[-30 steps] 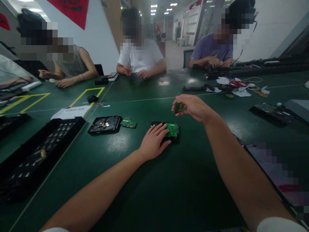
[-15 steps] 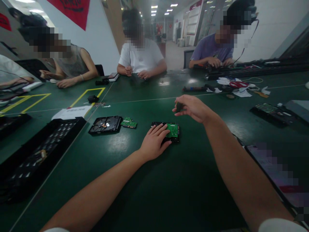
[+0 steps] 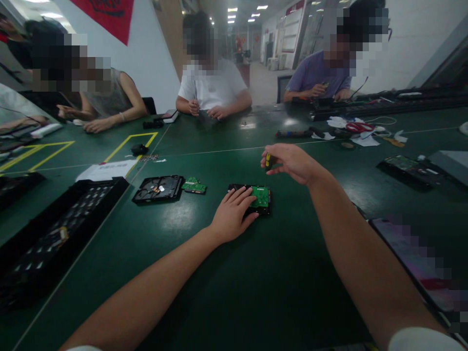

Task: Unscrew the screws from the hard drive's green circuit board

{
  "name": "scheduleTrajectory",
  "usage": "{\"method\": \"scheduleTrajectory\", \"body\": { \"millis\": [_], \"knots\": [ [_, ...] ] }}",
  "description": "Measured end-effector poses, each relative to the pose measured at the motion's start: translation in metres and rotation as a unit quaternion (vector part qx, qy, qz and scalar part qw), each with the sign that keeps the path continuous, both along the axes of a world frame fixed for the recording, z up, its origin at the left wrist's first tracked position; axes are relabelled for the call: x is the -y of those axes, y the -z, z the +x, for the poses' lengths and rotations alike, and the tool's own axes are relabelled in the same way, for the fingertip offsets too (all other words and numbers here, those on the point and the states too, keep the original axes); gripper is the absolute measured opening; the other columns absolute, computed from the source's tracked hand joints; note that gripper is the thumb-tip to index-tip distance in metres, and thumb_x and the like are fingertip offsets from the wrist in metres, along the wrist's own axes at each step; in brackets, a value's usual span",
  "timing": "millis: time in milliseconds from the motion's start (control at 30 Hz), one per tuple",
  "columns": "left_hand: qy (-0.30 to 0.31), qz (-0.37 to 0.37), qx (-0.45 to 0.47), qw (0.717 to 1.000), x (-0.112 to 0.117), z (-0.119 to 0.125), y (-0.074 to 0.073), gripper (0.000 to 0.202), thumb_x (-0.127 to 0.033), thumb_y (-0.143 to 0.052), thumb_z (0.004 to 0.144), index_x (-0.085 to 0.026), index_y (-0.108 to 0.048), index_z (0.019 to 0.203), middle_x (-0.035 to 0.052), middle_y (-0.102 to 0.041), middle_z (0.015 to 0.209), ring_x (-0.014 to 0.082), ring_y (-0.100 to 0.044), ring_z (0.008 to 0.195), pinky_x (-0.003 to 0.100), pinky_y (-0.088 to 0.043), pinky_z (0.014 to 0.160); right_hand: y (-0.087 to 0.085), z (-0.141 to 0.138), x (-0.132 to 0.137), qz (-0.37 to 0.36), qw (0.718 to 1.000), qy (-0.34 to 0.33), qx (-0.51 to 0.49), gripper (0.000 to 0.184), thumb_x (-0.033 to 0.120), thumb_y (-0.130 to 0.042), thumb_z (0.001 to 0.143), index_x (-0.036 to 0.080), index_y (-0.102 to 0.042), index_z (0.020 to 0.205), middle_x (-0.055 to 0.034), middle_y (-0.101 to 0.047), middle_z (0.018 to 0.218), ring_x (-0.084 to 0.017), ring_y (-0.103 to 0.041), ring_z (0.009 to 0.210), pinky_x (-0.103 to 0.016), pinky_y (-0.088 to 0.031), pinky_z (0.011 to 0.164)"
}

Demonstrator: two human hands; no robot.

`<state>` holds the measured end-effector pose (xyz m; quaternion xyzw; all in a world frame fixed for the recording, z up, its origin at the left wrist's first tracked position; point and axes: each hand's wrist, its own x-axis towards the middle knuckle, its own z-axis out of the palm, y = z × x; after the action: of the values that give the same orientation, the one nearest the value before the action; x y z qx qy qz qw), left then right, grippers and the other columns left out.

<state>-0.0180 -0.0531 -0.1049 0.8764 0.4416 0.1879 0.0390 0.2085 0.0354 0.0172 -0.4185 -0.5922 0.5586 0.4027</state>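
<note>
A hard drive [image 3: 261,197] with a green circuit board facing up lies on the table in front of me. My left hand [image 3: 234,213] rests flat over its left part, fingers stretched out and thumb along the near edge, hiding much of the black casing. Above the drive's far right corner, my right hand [image 3: 288,163] is closed round a small screwdriver with a yellow and black handle [image 3: 268,160]. The shaft points down at the drive; whether its tip touches a screw is too fine to tell. Left of them lie a loose green circuit board [image 3: 194,185] and another hard drive [image 3: 158,189].
A long black tray [image 3: 69,229] stands at the left, near a white paper [image 3: 106,169]. On the right are a board-bearing device [image 3: 405,170] and a flat screen-like device [image 3: 405,253]. Several people sit across the green table [image 3: 256,282].
The screwdriver handle has turned in my right hand, so its yellow side now shows. My left hand stays on the hard drive. The person in purple has lifted one hand holding a small item.
</note>
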Motion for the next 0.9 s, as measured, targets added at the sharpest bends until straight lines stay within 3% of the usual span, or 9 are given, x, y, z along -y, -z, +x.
{"method": "scheduleTrajectory", "body": {
  "millis": [233,433,633,900],
  "knots": [
    [0.002,-0.001,0.000,1.000,-0.0004,0.0000,-0.0003,0.051,-0.051,-0.053,0.106,-0.024,-0.055,0.149,0.0087,-0.047,0.166,0.0290,-0.035,0.160,0.056,-0.028,0.131,0.0002,-0.0005,-0.0007,-0.012,1.000,0.001,-0.009,0.024,0.037,-0.080,0.091,0.021,-0.062,0.087,-0.0065,-0.070,0.090,-0.023,-0.072,0.088,-0.031,-0.063,0.066],
    [0.003,0.000,0.000,1.000,-0.0001,-0.0001,-0.0012,0.051,-0.052,-0.052,0.106,-0.024,-0.055,0.149,0.0090,-0.047,0.166,0.0293,-0.035,0.160,0.056,-0.028,0.131,-0.0015,0.0018,-0.0007,0.003,1.000,-0.010,-0.001,0.017,0.034,-0.068,0.098,0.020,-0.068,0.087,-0.0093,-0.074,0.091,-0.023,-0.071,0.089,-0.032,-0.063,0.068],
    [-0.001,0.010,0.002,1.000,-0.0007,-0.0004,0.0031,0.051,-0.052,-0.054,0.106,-0.023,-0.055,0.148,0.0082,-0.048,0.166,0.0291,-0.037,0.159,0.055,-0.028,0.131,0.0022,0.0010,-0.0039,-0.017,0.999,-0.028,-0.014,0.026,0.032,-0.055,0.101,0.016,-0.073,0.089,-0.0124,-0.075,0.089,-0.024,-0.071,0.088,-0.033,-0.063,0.067],
    [0.001,0.004,-0.003,1.000,0.0002,0.0002,-0.0006,0.051,-0.051,-0.052,0.107,-0.023,-0.055,0.149,0.0090,-0.047,0.166,0.0295,-0.036,0.159,0.056,-0.028,0.131,0.0051,-0.0005,-0.0028,0.000,1.000,-0.011,-0.006,0.026,0.042,-0.081,0.091,0.020,-0.067,0.089,-0.0080,-0.073,0.090,-0.022,-0.071,0.088,-0.032,-0.064,0.069]
  ]
}}
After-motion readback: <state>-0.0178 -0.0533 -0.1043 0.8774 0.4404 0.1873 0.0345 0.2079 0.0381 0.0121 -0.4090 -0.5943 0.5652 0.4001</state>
